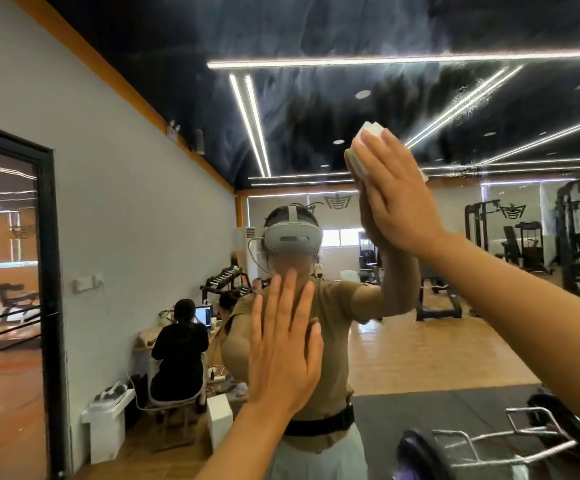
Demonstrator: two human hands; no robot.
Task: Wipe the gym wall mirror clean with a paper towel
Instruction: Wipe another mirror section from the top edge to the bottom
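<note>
The wall mirror (402, 109) fills almost the whole view and carries hazy streaks across its upper part. My right hand (394, 199) is raised high at centre right, fingers straight, pressing a folded white paper towel (366, 143) flat against the glass. Only the towel's top and left edges show past my fingers. My left hand (283, 344) lies lower, at centre, palm flat on the mirror with fingers spread and straight, holding nothing. My own reflection, wearing a headset, stands behind both hands.
A black door frame (47, 306) borders the mirror on the left. Reflected behind me are a seated person at a desk (177, 355), a dumbbell rack (226, 280), weight machines (572, 237) and a barbell (510, 441) on a black floor mat.
</note>
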